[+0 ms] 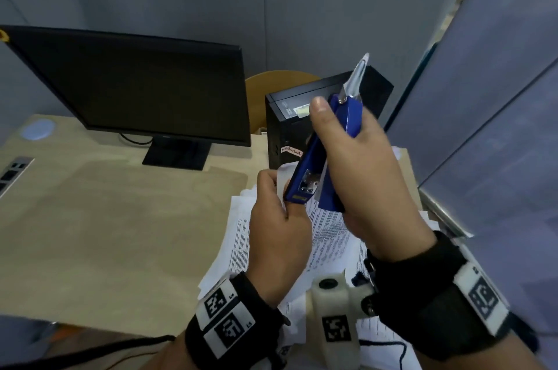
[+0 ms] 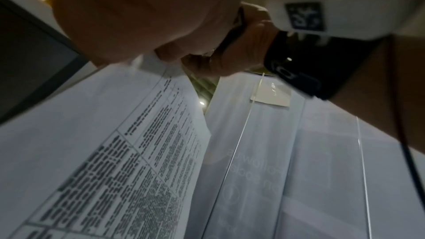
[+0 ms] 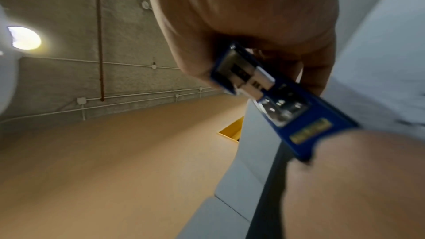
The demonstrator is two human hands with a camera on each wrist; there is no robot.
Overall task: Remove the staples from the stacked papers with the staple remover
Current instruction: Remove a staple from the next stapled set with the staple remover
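My right hand [image 1: 359,164] grips a blue staple remover [image 1: 303,181] upright above the desk, thumb on its front, with its metal tip [image 1: 356,76] pointing up. In the right wrist view the blue staple remover [image 3: 278,103] shows its metal underside below my curled fingers [image 3: 253,15]. My left hand [image 1: 279,218] pinches the raised corner of a printed sheet from the stacked papers [image 1: 329,236], right beside the tool's lower end. The left wrist view shows the lifted printed sheet [image 2: 119,152] under my left hand [image 2: 138,6]. No staple can be made out.
A dark monitor [image 1: 136,82] stands at the back left of the wooden desk [image 1: 120,233]. A black computer box [image 1: 280,128] stands just behind the papers. A grey partition [image 1: 498,128] closes the right side. A socket strip [image 1: 12,173] sits at the left edge.
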